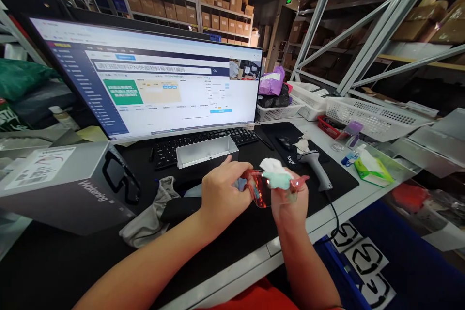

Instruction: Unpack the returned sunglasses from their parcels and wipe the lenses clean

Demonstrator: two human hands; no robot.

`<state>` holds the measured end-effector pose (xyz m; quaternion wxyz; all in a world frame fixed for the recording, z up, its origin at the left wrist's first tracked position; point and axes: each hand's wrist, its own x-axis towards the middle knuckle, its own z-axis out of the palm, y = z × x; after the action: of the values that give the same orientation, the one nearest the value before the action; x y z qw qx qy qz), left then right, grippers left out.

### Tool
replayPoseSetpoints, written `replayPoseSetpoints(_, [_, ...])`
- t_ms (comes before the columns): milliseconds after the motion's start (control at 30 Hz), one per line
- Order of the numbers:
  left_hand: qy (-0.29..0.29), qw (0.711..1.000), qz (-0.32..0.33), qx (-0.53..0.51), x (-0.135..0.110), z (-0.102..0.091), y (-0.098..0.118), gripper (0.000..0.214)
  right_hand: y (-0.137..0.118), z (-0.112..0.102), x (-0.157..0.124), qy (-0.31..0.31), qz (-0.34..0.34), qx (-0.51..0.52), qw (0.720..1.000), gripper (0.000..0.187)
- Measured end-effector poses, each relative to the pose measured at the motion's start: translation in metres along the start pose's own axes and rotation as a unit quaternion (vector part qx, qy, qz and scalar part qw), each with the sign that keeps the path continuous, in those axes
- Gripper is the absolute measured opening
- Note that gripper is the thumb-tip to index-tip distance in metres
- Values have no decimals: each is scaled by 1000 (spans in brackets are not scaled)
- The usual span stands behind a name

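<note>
Over the desk's front edge, my left hand (223,189) is closed on one end of a pair of red-framed sunglasses (260,193) with a shiny, reflective lens. My right hand (290,206) is behind the other end of the glasses, closed around a crumpled white tissue (271,164) that rises above the frame. Part of the tissue looks pale green through the lens. The lens partly covers my right fingers. Left of my hands, a grey cloth pouch (150,218) lies on the black mat beside a dark case (180,209).
A monitor (163,92) stands behind a keyboard (165,155) and an open grey box (207,152). To the left is a grey product box (69,189). A barcode scanner (316,167), mouse (284,143), tissue pack (372,169) and white baskets (374,118) are on the right.
</note>
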<state>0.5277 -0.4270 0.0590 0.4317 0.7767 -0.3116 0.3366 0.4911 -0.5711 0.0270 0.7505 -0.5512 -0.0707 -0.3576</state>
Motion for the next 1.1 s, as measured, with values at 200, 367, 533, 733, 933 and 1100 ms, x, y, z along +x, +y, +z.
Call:
replayPoseSetpoints(200, [-3,1000,-3,8,0,-1,1,19,-1,0,4,-35,18,13,999,30])
replayPoseSetpoints(367, [1,1000,6,-4,0,0,0,16,6,5,-4,15,-42,-28,999,20])
replayPoseSetpoints(533, [0,1000,3,12,1,-1,-1,20,6,9,-8,4,-41,16,999,22])
replayPoseSetpoints(733, [-10,1000,15,11,-1,0,1,21,1,14,1,94,-14,77,993,40])
replayPoseSetpoints(933, [-27,999,-15,-23,1,-1,2,13,11,11,-15,85,-111,-37,989,21])
replayPoseSetpoints(1100, [-35,998,-39,-30,3,-4,0,13,14,7,-22,-13,-201,-123,972,13])
